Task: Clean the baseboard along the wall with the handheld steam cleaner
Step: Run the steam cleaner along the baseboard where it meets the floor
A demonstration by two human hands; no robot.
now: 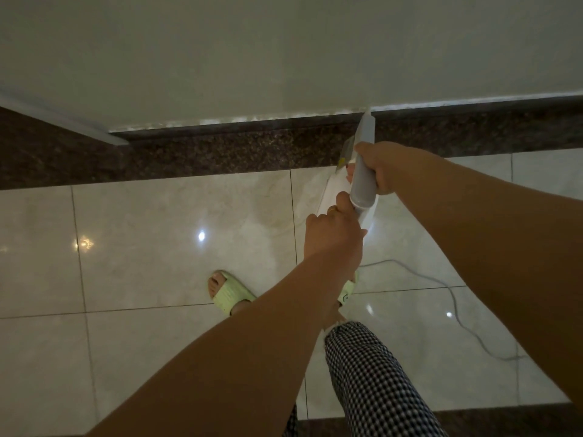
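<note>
Steam cleaner (pixel 362 171) sits at about 1 o'clock from your feet, white body with a grey handle, nozzle tip angled up and touching the top edge of the baseboard (pixel 252 143) where it meets the pale wall (pixel 284 52). Your right hand (pixel 383 167) wraps the grey handle from the right side, fingers curled round it, a firm grip on the cleaner. Your left hand (pixel 334 231) holds the lower rear of the white body, fingers curled over its edge; that grip is also closed on the cleaner. Baseboard is dark speckled stone, running from 9 o'clock to 3 o'clock across the view, with a pale line along its top edge. White power cord (pixel 454 298) trails from behind your left hand across the glossy tiled floor (pixel 157 231) toward 4 o'clock. You wear light green slippers (pixel 230 293), one at 7 o'clock of the cleaner, the other mostly hidden behind your left forearm, and checked trousers (pixel 378 389).
</note>
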